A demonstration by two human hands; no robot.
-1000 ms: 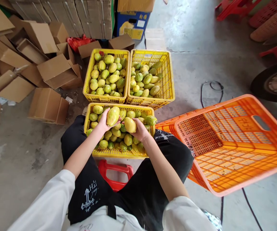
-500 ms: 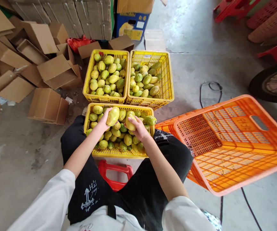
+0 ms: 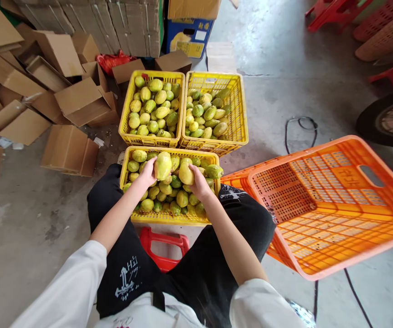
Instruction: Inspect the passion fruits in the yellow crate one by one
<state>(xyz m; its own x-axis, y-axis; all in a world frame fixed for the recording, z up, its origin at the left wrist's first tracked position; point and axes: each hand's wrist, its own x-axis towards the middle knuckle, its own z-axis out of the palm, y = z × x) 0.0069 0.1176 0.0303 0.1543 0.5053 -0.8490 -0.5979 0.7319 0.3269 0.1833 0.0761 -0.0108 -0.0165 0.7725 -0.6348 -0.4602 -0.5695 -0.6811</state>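
My left hand (image 3: 147,173) is closed on a yellow-green papaya (image 3: 162,166), its fingers wrapped round the left side. In my right hand (image 3: 199,184) is a second, yellower papaya (image 3: 185,172), gripped from its right side. Both fruits are held a short way apart, over a yellow plastic crate (image 3: 169,220) full of green and yellow papayas (image 3: 182,198). One greener papaya (image 3: 214,171) leans over the crate's right rim. The undersides of both held fruits and some fingertips are hidden.
Two more yellow crates, left (image 3: 122,114) and right (image 3: 241,100), stand behind with papayas in them. An orange crate (image 3: 333,269) lies tilted at my right. Cardboard boxes (image 3: 80,102) are heaped at the left. A red stool (image 3: 164,263) sits between my legs; a wheel (image 3: 388,118) is far right.
Both papayas have turned slightly in my hands, and the right one now shows more of its surface. My hands stay over the front crate. The view has shifted a little.
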